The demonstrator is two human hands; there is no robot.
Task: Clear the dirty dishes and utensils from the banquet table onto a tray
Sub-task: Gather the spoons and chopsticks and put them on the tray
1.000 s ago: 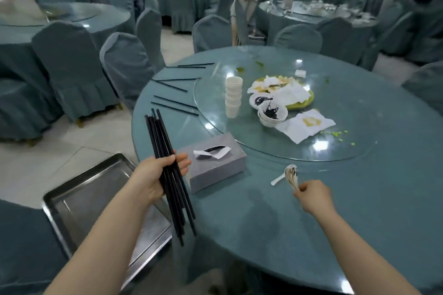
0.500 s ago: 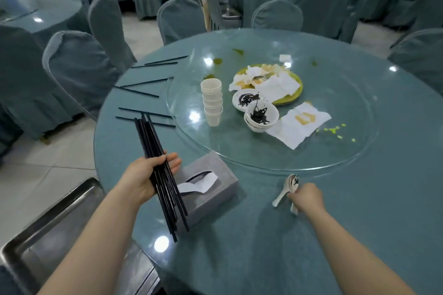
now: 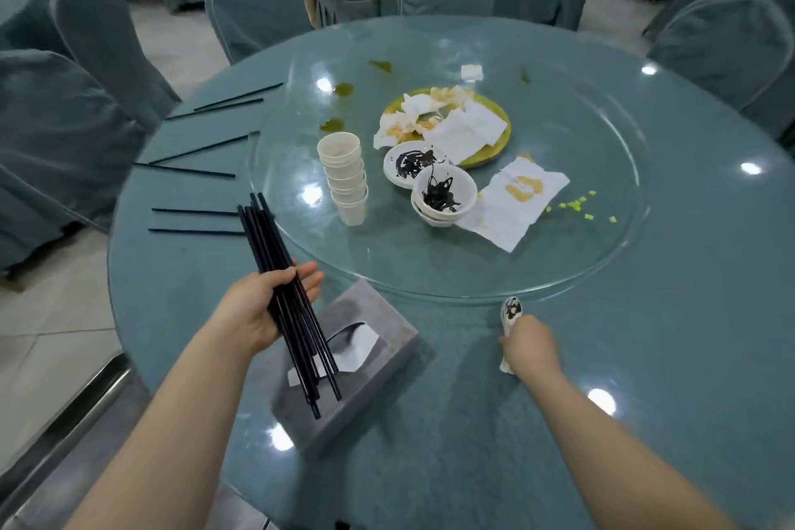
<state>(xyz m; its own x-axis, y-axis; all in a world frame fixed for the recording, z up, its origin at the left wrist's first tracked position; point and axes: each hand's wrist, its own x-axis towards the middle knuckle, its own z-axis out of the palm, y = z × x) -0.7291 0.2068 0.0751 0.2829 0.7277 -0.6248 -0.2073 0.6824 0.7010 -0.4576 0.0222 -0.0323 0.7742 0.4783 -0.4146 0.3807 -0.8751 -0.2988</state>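
Now | left hand (image 3: 262,306) grips chopsticks (image 3: 279,271) | right hand (image 3: 531,346) grips spoons (image 3: 511,310)

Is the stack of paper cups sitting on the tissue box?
No, the stack of paper cups stands on the glass turntable, apart from the tissue box, which lies nearer on the tablecloth.

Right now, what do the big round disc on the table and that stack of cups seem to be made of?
The disc: clear glass, glossy; the tablecloth shows through and lights glint on it. The stack of cups: matte off-white, thin-walled, probably paper or plastic disposables; which of the two can't be told.
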